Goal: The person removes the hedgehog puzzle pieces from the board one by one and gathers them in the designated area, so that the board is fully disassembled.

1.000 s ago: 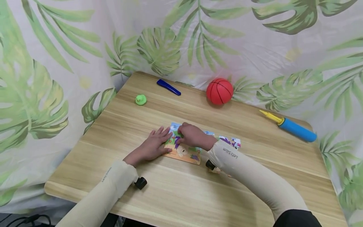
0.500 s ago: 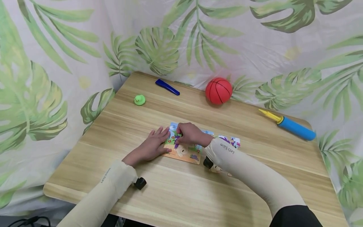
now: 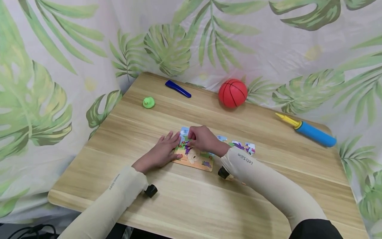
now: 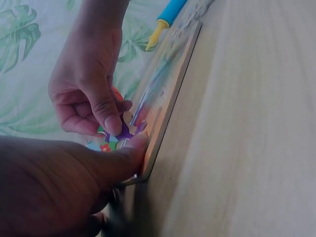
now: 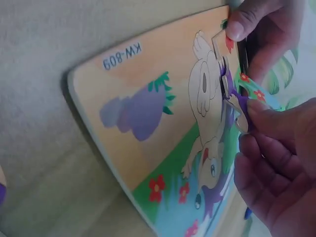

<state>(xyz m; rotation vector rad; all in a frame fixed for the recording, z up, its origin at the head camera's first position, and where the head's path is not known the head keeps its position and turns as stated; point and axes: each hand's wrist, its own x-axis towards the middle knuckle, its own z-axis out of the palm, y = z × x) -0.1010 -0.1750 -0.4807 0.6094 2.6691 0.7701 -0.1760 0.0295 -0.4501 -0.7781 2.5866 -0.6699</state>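
A jigsaw puzzle board [image 3: 197, 164] with a cartoon animal on an orange, green and blue scene lies mid-table. My left hand [image 3: 161, 151] rests flat at its left side, fingers spread, the thumb [image 4: 132, 150] on the board's near left part. Over the board, my right hand [image 3: 206, 141] pinches a purple and cream puzzle piece [image 5: 240, 104] between thumb and fingers. In the right wrist view this piece is tilted, its lower edge close to the other pieces. "KW-809" is printed near one corner. The right hand hides the board's upper right part in the head view.
Several loose puzzle pieces [image 3: 250, 148] lie right of the board, partly behind the right forearm. Farther back are a green toy duck [image 3: 148, 102], a dark blue flat-ended stick [image 3: 178, 89], a red ball [image 3: 233, 93] and a blue and yellow hand pump [image 3: 314, 133].
My right hand lifts slightly, its fingers still pinching the puzzle piece over the board. The left hand stays at the board's left edge. The head view shifts a little.
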